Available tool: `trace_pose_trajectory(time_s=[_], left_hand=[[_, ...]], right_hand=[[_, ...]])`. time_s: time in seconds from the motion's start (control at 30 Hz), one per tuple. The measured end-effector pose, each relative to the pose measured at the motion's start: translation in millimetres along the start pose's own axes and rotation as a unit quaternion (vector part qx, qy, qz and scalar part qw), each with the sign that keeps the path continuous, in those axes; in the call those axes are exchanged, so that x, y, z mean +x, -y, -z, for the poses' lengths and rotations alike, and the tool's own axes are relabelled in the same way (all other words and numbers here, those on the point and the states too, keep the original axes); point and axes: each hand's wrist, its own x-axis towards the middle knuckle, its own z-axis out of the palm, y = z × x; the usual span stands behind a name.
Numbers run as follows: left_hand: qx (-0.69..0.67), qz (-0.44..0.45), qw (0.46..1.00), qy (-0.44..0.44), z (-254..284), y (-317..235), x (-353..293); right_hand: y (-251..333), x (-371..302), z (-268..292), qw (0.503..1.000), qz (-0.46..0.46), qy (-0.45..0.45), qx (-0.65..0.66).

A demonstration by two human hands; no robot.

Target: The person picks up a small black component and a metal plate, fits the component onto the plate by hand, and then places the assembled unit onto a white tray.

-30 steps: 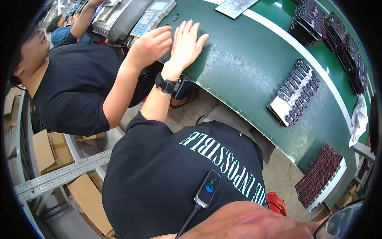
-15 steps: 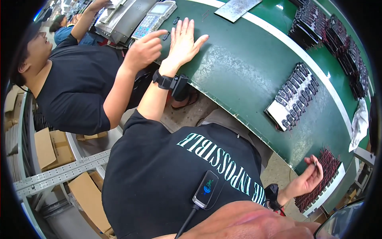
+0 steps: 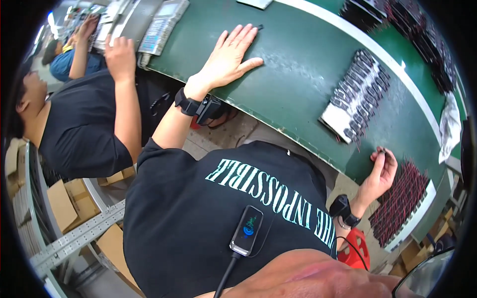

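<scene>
My left hand [image 3: 229, 58] lies palm down on the green worktable [image 3: 293, 92], fingers stretched out. At its fingertips is a small black piece [image 3: 260, 27], partly covered. My right hand [image 3: 381, 175] is raised near the table's front edge at the right, thumb and fingers pinched on a small dark part [image 3: 382, 152] too small to name. Just beyond it lies a white board [image 3: 339, 118] carrying rows of small black parts with thin wires. Close to the right wrist is a white notched rack [image 3: 410, 219] with many dark red and black wired parts [image 3: 401, 198].
A co-worker's hand [image 3: 120, 54] is at the left, near a keypad device [image 3: 161, 30]. Stacks of loaded boards [image 3: 417, 35] stand far right, by a white cloth [image 3: 449, 130]. A metal plate [image 3: 256, 2] lies at the back. Cardboard boxes [image 3: 74, 201] sit behind at left.
The co-worker's hand has drawn away left from beside mine. My left hand has moved along the table, away from the keypad device. My right hand has risen from the wired parts toward the white board.
</scene>
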Motion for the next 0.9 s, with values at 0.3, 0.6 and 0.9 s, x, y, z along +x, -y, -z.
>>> trace_pose_trajectory(time_s=[0.3,0.6,0.9], left_hand=[[-0.012,-0.075,0.981,-0.176,0.9,-31.0,28.7],[0.027,-0.087,0.99,-0.106,21.5,-46.6,59.2],[-0.249,-0.135,0.952,-0.112,50.6,-142.3,16.3]], right_hand=[[3.0,-1.6,-4.1,1.0,0.014,-0.014,-0.013],[6.0,-5.7,-3.2,0.999,0.02,-0.04,-0.003],[59.6,-27.5,-19.8,0.994,-0.004,0.073,0.082]])
